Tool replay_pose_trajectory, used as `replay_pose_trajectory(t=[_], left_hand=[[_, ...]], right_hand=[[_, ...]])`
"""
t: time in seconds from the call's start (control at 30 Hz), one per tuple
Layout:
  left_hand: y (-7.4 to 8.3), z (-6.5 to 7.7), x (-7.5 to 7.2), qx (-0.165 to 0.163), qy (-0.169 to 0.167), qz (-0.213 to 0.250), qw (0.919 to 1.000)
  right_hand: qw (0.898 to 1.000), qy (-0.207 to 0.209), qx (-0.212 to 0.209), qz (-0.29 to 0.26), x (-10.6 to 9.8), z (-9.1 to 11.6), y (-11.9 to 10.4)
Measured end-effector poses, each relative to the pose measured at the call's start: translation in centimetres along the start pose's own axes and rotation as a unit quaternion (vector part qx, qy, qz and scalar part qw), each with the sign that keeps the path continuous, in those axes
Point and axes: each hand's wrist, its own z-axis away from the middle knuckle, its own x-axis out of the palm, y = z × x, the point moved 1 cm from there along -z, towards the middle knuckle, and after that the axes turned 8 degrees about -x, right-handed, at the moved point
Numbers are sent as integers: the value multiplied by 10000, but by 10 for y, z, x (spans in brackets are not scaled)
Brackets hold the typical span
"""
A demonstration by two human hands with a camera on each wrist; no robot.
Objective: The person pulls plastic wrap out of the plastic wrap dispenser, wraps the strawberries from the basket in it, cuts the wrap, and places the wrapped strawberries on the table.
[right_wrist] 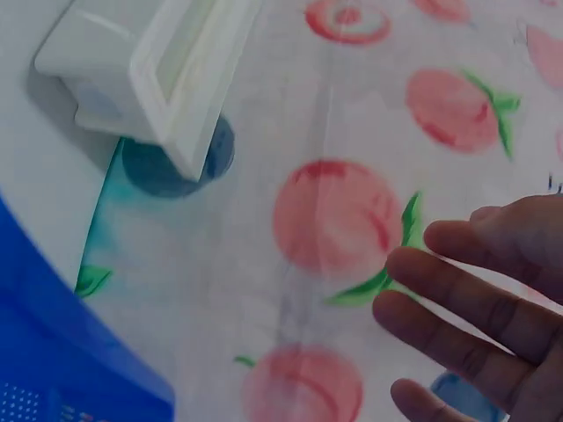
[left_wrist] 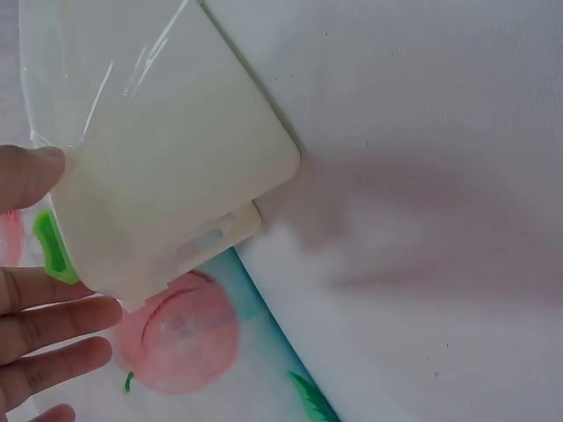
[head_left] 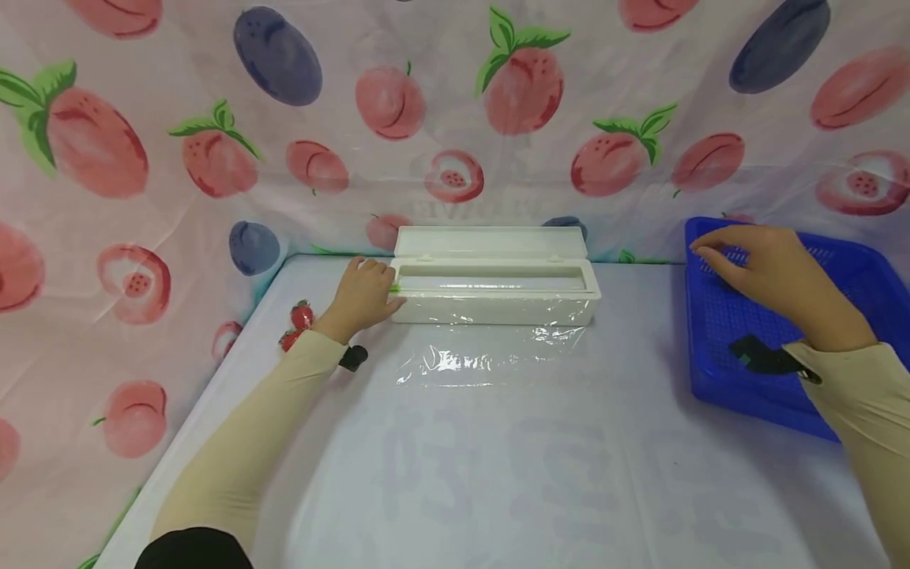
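Your left hand (head_left: 362, 292) is at the left end of the white cling-film dispenser (head_left: 490, 310), thumb against its front and fingers spread apart beside the green slider (left_wrist: 54, 248); you can't tell how hard it presses. The dispenser sits at the far middle of the white table (head_left: 512, 482), its lid (head_left: 490, 243) raised at the far side and the film roll (head_left: 490, 283) showing inside. Clear film (head_left: 455, 359) drapes over its front and lies on the table on the near side. Your right hand (head_left: 775, 273) hangs over the blue plastic basket (head_left: 700, 363) at the right, fingers apart and loosely bent, holding nothing. Two red strawberries (head_left: 302, 316) lie left of the dispenser, just beside your left wrist. Behind stands a fruit-print backdrop (head_left: 419, 32).
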Motion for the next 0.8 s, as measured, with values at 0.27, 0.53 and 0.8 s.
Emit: replay_pose_trajectory(t=[0.27, 0.53, 0.8], left_hand=[[-1, 1, 4, 267, 355, 413, 9982], [-2, -2, 7, 286, 445, 505, 9973], [-5, 3, 7, 253, 433, 630, 9968]], right_hand=[[9786, 432, 1321, -1517, 1, 12, 58], [9181, 993, 1698, -3440, 11, 25, 104], [9067, 598, 2433, -3392, 40, 44, 136]])
